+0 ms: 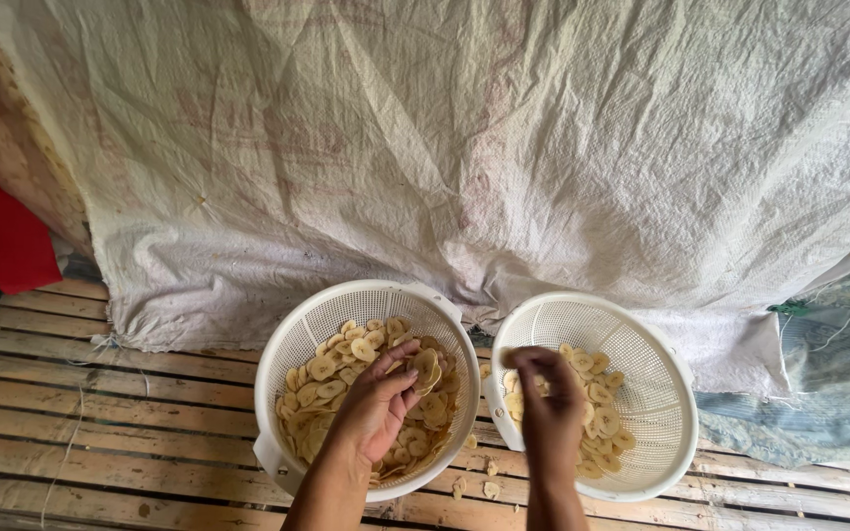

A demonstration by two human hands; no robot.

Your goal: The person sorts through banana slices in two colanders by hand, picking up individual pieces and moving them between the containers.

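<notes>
On the slatted wooden floor [100,433], two white colanders sit side by side. Left hand [378,403] reaches into the left colander [292,344], its grip pinched on pale banana slices [423,366]. Right hand [549,408], fingers curled together, hovers over slices in the right colander [666,393].

The floor [100,393] is made of long pale wooden slats with dark gaps between them, and it fills the bottom of the picture; a big white woven sheet [464,147] lies over its far part and covers most of the top of the picture. Two round white baskets with holes sit right on the slats at the bottom middle, side by side; the left basket [292,339] is nearly touching the right basket [661,393]. A few loose yellow chips [474,484] lie on the slats between the baskets; a thin white string [66,447] lies on the slats at the lower left; a blue-green cloth [819,393] rests on the floor at the right edge.
</notes>
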